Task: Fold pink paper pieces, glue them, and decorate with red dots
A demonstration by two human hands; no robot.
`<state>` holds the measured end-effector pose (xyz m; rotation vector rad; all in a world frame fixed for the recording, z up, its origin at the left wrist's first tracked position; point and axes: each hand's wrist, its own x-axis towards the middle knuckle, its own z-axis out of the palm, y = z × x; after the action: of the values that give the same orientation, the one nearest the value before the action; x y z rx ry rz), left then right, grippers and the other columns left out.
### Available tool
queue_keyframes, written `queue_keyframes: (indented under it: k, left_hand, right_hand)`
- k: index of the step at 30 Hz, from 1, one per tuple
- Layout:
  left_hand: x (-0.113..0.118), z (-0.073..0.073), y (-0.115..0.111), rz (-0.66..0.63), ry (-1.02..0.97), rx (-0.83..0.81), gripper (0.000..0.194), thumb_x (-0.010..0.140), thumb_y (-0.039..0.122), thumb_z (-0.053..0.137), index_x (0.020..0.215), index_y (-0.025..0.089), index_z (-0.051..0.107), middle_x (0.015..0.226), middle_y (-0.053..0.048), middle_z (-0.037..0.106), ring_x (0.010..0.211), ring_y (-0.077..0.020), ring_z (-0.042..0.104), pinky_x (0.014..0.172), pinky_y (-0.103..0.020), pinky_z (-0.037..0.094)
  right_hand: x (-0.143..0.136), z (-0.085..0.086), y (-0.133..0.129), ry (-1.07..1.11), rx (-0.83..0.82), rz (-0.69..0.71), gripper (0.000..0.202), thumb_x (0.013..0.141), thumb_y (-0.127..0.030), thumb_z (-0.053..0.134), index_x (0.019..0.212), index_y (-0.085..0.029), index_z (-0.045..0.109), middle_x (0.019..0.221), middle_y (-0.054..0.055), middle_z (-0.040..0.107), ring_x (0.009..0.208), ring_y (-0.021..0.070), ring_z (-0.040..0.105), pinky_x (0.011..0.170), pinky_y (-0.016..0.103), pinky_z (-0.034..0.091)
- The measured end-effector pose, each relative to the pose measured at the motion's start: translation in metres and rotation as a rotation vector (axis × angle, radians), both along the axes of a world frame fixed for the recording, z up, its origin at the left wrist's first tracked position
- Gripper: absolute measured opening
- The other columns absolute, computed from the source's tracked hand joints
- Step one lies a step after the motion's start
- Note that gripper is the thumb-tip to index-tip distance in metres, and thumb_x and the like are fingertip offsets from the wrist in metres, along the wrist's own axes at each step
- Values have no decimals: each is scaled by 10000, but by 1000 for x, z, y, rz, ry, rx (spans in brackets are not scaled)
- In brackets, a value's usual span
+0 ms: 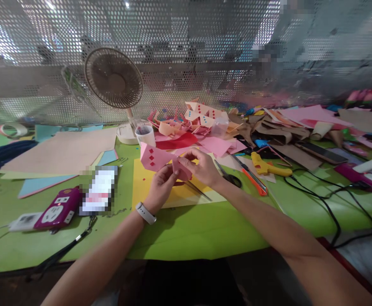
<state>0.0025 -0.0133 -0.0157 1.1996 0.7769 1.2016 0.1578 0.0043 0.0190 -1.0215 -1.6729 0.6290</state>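
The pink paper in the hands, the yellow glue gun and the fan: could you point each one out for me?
Pink paper (pixel 161 159): head view, on its flared left part.
Yellow glue gun (pixel 265 165): head view, on its body.
Fan (pixel 114 82): head view, on its round head, near the hub.

Soft, diffuse light covers my bench (pixel 198 240); bright spots glare through the mesh (pixel 160 25) behind, itself slightly blurred. Wide-angle stretching distorts my view's outer edges; coarse pixelation masks the phone (pixel 100 189).
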Motion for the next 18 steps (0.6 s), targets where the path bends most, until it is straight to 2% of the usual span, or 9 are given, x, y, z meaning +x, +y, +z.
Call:
queue_keyframes:
  k: [6, 11, 16, 18]
  left_hand:
    - [0, 1, -2, -40, 23, 17, 419, 747, 462, 749, 1027, 165, 654, 951, -77, 727, 859, -242, 715, 745, -399, 628]
    - [0, -1, -1, -38, 29, 21, 403, 744, 458, 753, 996, 158, 658, 922, -66, 727, 825, -216, 712, 713, -354, 626]
    - [-2, 0, 1, -14, 15, -17, 408, 725, 454, 771, 980, 156, 659, 874, -45, 720, 766, -180, 700, 687, -319, 623]
    - [-2, 0, 1, -7, 8, -18, 397, 730, 450, 769, 982, 162, 661, 877, -41, 719, 759, -169, 695, 680, -304, 621]
  right_hand:
    - [1, -1, 3, 20, -21, 39, 315, 835, -491, 644, 759, -186, 616, 757, 17, 648, 736, 152, 601, 730, 291, 481]
    - [2, -2, 5, 42, -31, 21, 362, 805, -531, 664, 729, -180, 620, 751, 15, 639, 734, 150, 591, 740, 286, 468]
    - [4, 0, 8, 99, -133, 134, 418, 806, -594, 627, 735, -182, 634, 736, 6, 635, 720, 146, 577, 705, 273, 456]
    - [4, -1, 9, 99, -154, 138, 427, 806, -608, 619, 729, -188, 629, 740, 4, 633, 724, 147, 573, 701, 274, 454]
